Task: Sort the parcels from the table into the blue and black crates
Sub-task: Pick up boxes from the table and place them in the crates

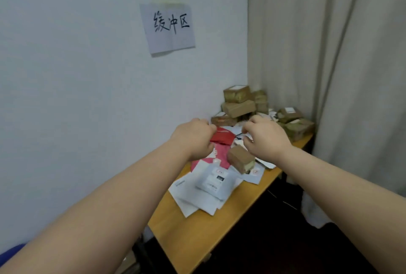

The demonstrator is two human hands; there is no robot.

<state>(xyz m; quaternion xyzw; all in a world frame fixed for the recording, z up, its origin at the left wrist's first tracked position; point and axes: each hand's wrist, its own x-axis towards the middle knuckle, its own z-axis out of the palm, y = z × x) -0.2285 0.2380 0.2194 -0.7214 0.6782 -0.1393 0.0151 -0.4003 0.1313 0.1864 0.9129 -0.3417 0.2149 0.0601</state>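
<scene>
My left hand (193,137) pinches the crumpled red plastic mailer (220,136) above the pile on the wooden desk (189,236). My right hand (263,137), fingers curled and seemingly empty, hovers just right of it, nearer the small brown cardboard box (240,160).

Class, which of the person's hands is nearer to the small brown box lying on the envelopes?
Right. The right hand hovers just above the small brown box; the left hand grips the red parcel further left.

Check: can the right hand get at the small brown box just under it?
Probably yes. The right hand hovers just above the small brown box, which lies on top of the pile with nothing over it.
</scene>
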